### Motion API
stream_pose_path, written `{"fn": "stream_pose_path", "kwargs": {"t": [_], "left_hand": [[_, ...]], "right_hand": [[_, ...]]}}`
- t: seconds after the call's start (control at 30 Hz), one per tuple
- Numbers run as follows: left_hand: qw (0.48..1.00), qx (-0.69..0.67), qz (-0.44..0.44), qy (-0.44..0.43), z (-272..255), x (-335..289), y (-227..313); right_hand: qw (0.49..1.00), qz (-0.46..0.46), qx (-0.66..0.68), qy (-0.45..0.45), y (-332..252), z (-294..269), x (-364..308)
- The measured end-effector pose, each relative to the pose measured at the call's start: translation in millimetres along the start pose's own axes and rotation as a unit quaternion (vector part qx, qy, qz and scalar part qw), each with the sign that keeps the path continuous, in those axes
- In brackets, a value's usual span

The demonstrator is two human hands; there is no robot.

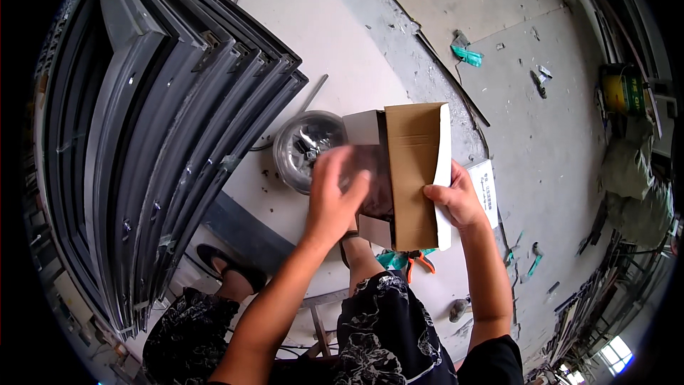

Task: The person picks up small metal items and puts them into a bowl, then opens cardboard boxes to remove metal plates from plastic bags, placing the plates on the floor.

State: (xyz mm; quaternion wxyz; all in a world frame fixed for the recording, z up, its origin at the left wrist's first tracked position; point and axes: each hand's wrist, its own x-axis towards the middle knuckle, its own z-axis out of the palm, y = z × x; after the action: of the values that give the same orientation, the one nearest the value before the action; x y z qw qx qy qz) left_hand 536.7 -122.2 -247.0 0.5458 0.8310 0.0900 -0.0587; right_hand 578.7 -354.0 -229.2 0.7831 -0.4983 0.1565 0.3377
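Observation:
An opened cardboard box [416, 171], brown inside with white outer faces, is held over the work surface with its flaps spread. My right hand [459, 198] grips its right edge, the thumb lying on the brown inner side. My left hand [335, 192] is at the box's left opening, its fingers smeared by motion in front of dark, shiny contents [377, 185]. Whether those fingers hold anything cannot be made out. Just behind the left hand sits a round metal bowl [285, 164] with small metal parts inside.
Dark grey metal frames [164, 100] stand stacked along the left. Orange-handled pliers [421, 265] lie below the box. A printed white card [485, 189] is beyond my right hand. Green scraps [467, 55] litter the floor at right, and a green-yellow can [622, 90] stands farther off.

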Motion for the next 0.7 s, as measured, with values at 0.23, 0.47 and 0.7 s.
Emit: {"fn": "stream_pose_path", "kwargs": {"t": [0.23, 0.47, 0.7], "left_hand": [[0.939, -0.306, -0.152, -0.031, 31, -9, -5], [0.773, -0.513, -0.329, -0.176, 31, 3, -2], [0.910, -0.321, -0.225, -0.136, 43, 18, 7]], "right_hand": [[0.998, 0.007, -0.065, -0.007, 15, 17, -21], [0.998, 0.034, -0.040, -0.028, 21, 20, -34], [1.000, 0.013, -0.005, 0.015, 18, 5, -41]]}}
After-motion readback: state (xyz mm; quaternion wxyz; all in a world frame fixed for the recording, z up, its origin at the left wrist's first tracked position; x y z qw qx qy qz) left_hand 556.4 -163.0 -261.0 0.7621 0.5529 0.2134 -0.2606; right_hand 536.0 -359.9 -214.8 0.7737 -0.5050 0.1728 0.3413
